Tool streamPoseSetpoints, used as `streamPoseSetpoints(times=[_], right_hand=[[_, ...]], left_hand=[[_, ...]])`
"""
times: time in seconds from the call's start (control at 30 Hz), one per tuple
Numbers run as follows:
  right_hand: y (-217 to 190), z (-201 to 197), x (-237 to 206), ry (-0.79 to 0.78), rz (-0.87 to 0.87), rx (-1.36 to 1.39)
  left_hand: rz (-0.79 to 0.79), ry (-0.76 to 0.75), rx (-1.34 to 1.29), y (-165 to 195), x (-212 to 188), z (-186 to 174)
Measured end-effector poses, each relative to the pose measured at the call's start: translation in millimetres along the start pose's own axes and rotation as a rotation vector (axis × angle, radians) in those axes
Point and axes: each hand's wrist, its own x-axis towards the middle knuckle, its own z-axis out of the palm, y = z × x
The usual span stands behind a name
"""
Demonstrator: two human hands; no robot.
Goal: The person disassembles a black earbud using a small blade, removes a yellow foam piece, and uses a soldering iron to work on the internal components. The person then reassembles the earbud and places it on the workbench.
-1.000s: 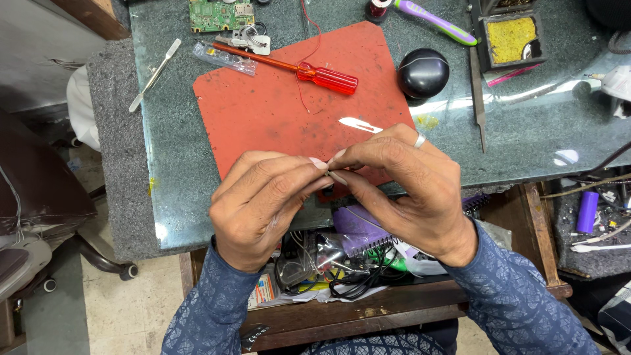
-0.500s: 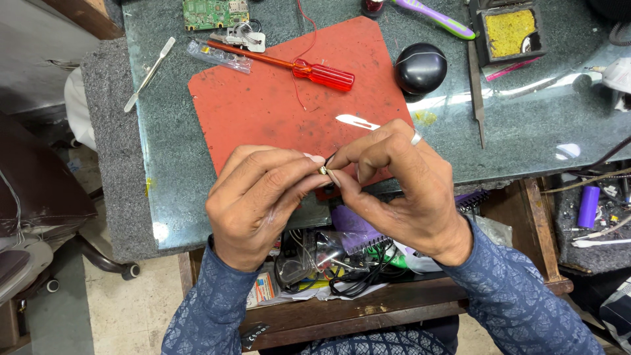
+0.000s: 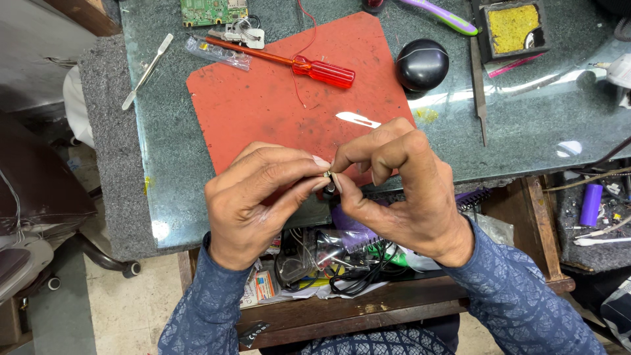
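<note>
My left hand point(image 3: 259, 197) and my right hand point(image 3: 401, 190) meet fingertip to fingertip above the near edge of a red mat point(image 3: 282, 98). Both pinch a tiny metal part point(image 3: 328, 174) between thumbs and forefingers; most of it is hidden by the fingers. A small silver blade point(image 3: 358, 119) lies on the mat just beyond my right hand. Both sleeves are blue and patterned.
A red-handled screwdriver point(image 3: 315, 68), a green circuit board point(image 3: 213, 10), keys point(image 3: 243, 33) and a metal spatula point(image 3: 147, 71) lie at the back of the green stone table point(image 3: 526, 125). A black round object point(image 3: 422, 64) and a yellow sponge tray point(image 3: 511, 27) sit right. An open drawer point(image 3: 328, 263) holds cables below.
Both hands stayed together over the mat's near edge; the fingers shifted slightly around the tiny part, and the view drifted a little.
</note>
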Motion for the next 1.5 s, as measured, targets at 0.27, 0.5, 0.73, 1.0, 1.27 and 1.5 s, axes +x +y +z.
streamPoseSetpoints(times=[0.27, 0.5, 0.73, 1.0, 1.27, 1.5], right_hand=[[-0.8, -0.3, -0.3, 0.002, 0.019, 0.015], [-2.1, -4.1, 2.9, 0.019, -0.005, -0.007], [-6.0, -6.2, 6.7, -0.007, -0.070, -0.046], [-5.5, -6.6, 7.5, -0.015, -0.072, -0.054], [-3.3, -6.5, 5.9, -0.033, -0.067, -0.021], [-2.6, -5.1, 4.5, -0.045, -0.058, 0.001]], left_hand=[[-0.009, -0.020, -0.015, -0.4, -0.7, -2.0], [-0.080, 0.000, -0.089, -3.1, -1.6, 0.7], [-0.046, 0.021, -0.050, -5.4, -3.0, -1.3], [-0.011, 0.028, 0.017, -3.4, -2.2, -1.8], [0.001, 0.021, 0.024, -2.8, -2.4, -0.6], [0.006, -0.009, -0.011, -2.8, -3.1, -1.7]])
